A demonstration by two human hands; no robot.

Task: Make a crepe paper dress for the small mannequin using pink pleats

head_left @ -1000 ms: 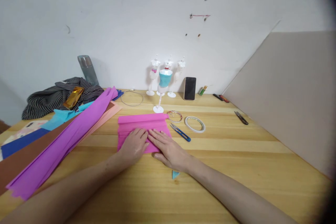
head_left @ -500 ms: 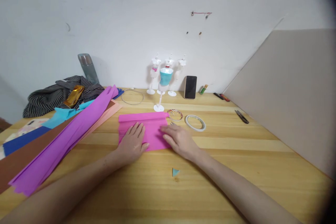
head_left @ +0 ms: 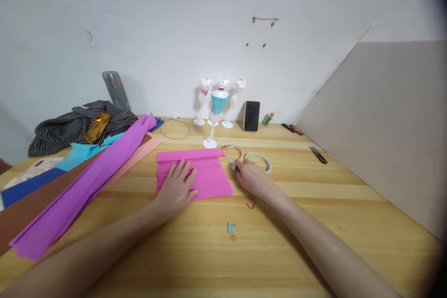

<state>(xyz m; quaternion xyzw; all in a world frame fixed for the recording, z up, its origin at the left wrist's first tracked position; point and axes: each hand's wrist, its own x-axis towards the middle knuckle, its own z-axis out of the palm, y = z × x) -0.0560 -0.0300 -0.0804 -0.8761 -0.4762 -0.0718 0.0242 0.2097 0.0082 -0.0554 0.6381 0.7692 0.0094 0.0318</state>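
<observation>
A folded pink sheet of crepe paper (head_left: 206,174) lies on the wooden table (head_left: 314,205). My left hand (head_left: 177,188) rests flat on its left half with fingers spread. My right hand (head_left: 252,178) is just off the sheet's right edge, fingers curled over the blue-handled scissors (head_left: 232,166), whose metal tips poke out to the left. The handles are hidden under the hand.
A tape ring (head_left: 260,160) and a thin wire hoop (head_left: 231,151) lie beyond my right hand. Small dress-form figures (head_left: 218,104), a phone (head_left: 252,116) and a flask (head_left: 115,90) stand at the wall. Long purple paper (head_left: 84,186) and striped cloth (head_left: 77,125) fill the left. Black snips (head_left: 318,154) lie right.
My right hand slid off the pink sheet to the right and closed over the scissors. My left hand stayed flat on the sheet, shifting slightly up.
</observation>
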